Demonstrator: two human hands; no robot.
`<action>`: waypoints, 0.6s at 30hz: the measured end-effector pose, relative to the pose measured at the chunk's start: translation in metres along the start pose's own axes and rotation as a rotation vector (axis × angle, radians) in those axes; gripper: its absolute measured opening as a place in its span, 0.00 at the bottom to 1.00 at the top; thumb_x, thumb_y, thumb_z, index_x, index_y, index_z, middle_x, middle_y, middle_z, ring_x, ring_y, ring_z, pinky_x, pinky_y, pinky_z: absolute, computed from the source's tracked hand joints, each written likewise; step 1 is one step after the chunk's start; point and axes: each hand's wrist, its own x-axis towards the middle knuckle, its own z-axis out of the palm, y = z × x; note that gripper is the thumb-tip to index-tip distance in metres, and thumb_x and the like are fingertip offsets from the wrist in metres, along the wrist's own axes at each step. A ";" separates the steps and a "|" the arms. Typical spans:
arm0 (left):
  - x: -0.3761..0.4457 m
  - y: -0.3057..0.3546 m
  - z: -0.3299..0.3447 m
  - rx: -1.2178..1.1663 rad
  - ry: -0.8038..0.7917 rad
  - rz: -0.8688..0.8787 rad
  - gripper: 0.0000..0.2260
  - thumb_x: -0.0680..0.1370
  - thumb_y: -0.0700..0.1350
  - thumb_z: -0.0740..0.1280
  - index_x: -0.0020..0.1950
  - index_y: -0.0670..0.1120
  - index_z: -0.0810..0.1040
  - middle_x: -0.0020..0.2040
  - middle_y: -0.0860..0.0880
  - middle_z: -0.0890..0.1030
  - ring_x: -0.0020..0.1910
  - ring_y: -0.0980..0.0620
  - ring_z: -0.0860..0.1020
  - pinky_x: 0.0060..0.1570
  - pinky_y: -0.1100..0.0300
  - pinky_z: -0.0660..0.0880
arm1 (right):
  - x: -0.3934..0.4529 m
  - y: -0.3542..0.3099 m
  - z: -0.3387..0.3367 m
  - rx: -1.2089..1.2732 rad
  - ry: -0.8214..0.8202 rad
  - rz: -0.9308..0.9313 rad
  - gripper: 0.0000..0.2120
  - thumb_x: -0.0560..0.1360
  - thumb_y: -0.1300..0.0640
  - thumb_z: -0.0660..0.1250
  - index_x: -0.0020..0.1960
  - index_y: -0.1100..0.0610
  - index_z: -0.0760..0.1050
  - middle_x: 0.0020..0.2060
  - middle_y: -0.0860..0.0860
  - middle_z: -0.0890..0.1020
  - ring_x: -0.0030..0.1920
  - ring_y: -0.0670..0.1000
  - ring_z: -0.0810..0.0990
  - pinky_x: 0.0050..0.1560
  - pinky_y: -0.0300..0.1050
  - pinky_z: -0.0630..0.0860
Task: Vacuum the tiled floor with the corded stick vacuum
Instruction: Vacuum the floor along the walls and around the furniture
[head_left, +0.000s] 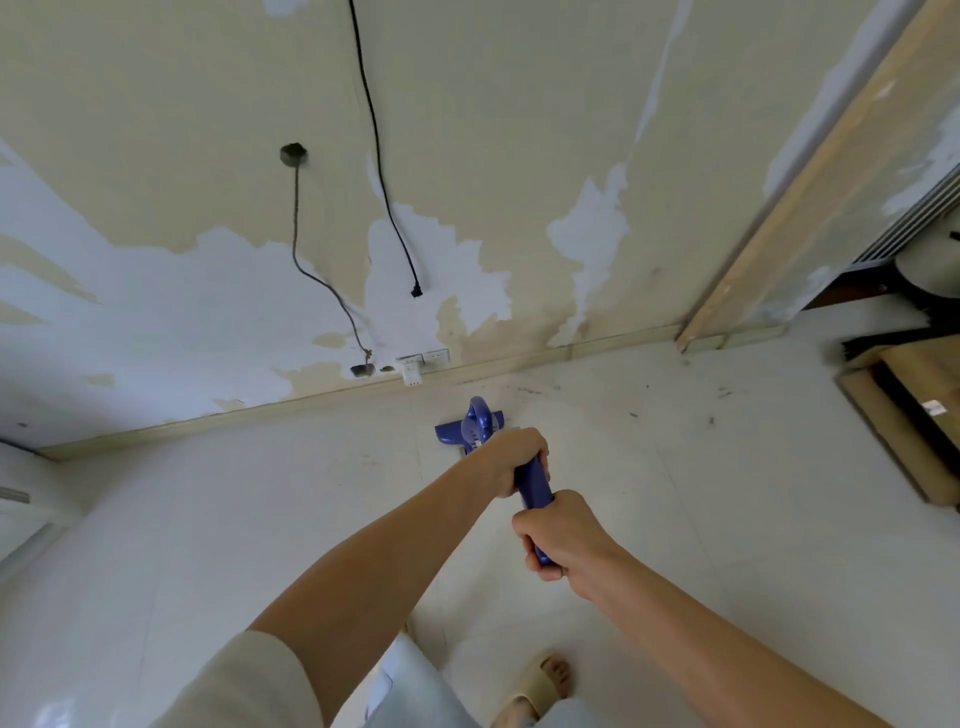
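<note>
Two hands, right hand (558, 535) and left hand (511, 460), both wrapped tight round one blue stick vacuum (532, 486) on tiled floor (675, 519).

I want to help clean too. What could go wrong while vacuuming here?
The blue vacuum head is close to the wall sockets and might bump the white plug. The cardboard on the right could block a sweep. Both hands, left hand and right hand, grip the handle.

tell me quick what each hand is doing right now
Left hand: gripping the blue vacuum handle, higher up the stick.
Right hand: gripping the same handle at its near end.
</note>
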 end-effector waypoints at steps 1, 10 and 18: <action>0.001 -0.001 0.009 0.009 -0.005 -0.005 0.10 0.76 0.35 0.62 0.34 0.41 0.70 0.27 0.46 0.73 0.29 0.51 0.71 0.40 0.60 0.73 | 0.001 0.004 -0.007 0.010 0.000 0.000 0.07 0.69 0.71 0.58 0.39 0.61 0.67 0.26 0.56 0.69 0.19 0.48 0.68 0.20 0.35 0.59; 0.023 0.022 0.022 -0.035 0.007 -0.033 0.07 0.78 0.37 0.64 0.41 0.41 0.70 0.30 0.47 0.72 0.29 0.52 0.69 0.34 0.61 0.72 | 0.034 -0.003 -0.026 0.023 -0.047 -0.003 0.06 0.69 0.70 0.59 0.42 0.61 0.68 0.27 0.55 0.70 0.20 0.48 0.70 0.20 0.36 0.63; 0.059 0.073 0.006 -0.059 0.014 -0.034 0.06 0.78 0.36 0.62 0.42 0.41 0.68 0.30 0.46 0.71 0.28 0.52 0.69 0.33 0.61 0.72 | 0.078 -0.052 -0.032 -0.060 -0.088 -0.020 0.04 0.71 0.68 0.61 0.42 0.61 0.69 0.27 0.55 0.72 0.21 0.48 0.72 0.22 0.38 0.66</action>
